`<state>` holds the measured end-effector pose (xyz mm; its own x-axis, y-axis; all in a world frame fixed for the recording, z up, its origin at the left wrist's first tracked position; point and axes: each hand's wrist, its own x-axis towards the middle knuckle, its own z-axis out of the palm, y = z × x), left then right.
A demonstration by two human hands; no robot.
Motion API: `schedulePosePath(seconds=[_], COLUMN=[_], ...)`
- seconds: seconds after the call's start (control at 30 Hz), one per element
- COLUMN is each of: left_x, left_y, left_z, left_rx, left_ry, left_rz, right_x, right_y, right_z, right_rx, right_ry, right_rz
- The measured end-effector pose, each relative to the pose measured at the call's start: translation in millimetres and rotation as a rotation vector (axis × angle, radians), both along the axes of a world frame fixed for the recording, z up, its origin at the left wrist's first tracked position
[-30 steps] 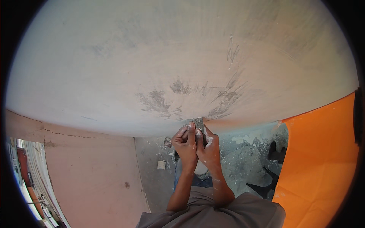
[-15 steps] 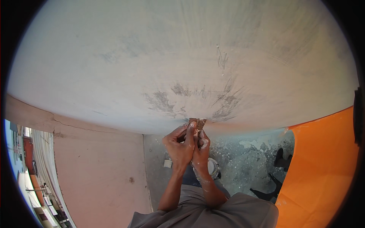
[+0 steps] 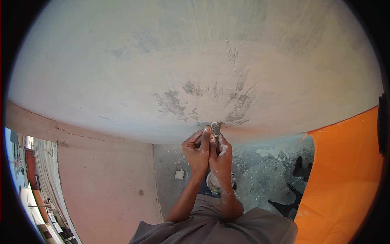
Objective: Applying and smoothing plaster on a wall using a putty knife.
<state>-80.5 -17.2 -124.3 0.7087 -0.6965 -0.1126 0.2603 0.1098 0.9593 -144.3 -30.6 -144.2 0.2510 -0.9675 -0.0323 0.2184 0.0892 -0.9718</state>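
Both my hands are pressed together at the lower edge of a large pale surface (image 3: 195, 61) marked with grey scraped patches. My left hand (image 3: 196, 150) and my right hand (image 3: 220, 156) pinch a small, flat grey-brown blade or pad (image 3: 215, 127) against that surface, thumbs upright on it. White smears cover parts of the fingers, most plainly on my right hand. A round bucket (image 3: 213, 183) sits below, partly hidden by my forearms.
Pink wall (image 3: 105, 183) at left, with curtain-like strips (image 3: 48, 171) beyond. Spattered grey floor (image 3: 260, 171) holds a small white container (image 3: 179, 174), a black forked base (image 3: 284, 207) and dark objects (image 3: 300, 168). An orange sheet or panel (image 3: 337, 171) fills the right side.
My joined hands shifted left and down half a second ago, and now sit slightly higher and to the right again, still gripping the small piece. The view also shifted slightly.
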Motion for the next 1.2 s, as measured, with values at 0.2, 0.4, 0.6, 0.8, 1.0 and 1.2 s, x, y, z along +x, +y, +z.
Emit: schedulePosePath(seconds=[0.2, 0.4, 0.6, 0.8, 1.0, 1.2], left_x=[-16, -32, -9, -6, -4, -12], left_y=[-4, -10, 0, -9, 4, 45], left_z=[1, 3, 18, 87, 68, -16], left_rx=[-0.062, -0.121, -0.054, -0.094, -0.194, 0.110], left_ry=[0.230, 0.404, 0.134, -0.096, 0.137, 0.306], left_rz=[0.010, 0.010, 0.010, 0.045, -0.079, -0.133], right_x=[-17, -27, -12, -3, -32, -61], right_y=[-9, -14, -6, -13, -13, 32], right_z=[20, 46, 39, 88, 95, -18], right_rx=[-0.195, -0.249, -0.079, -0.118, -0.206, 0.295], right_ry=[0.350, 0.535, 0.295, -0.033, 0.190, 0.120], right_rz=[0.039, 0.001, 0.039, -0.002, 0.157, 0.336])
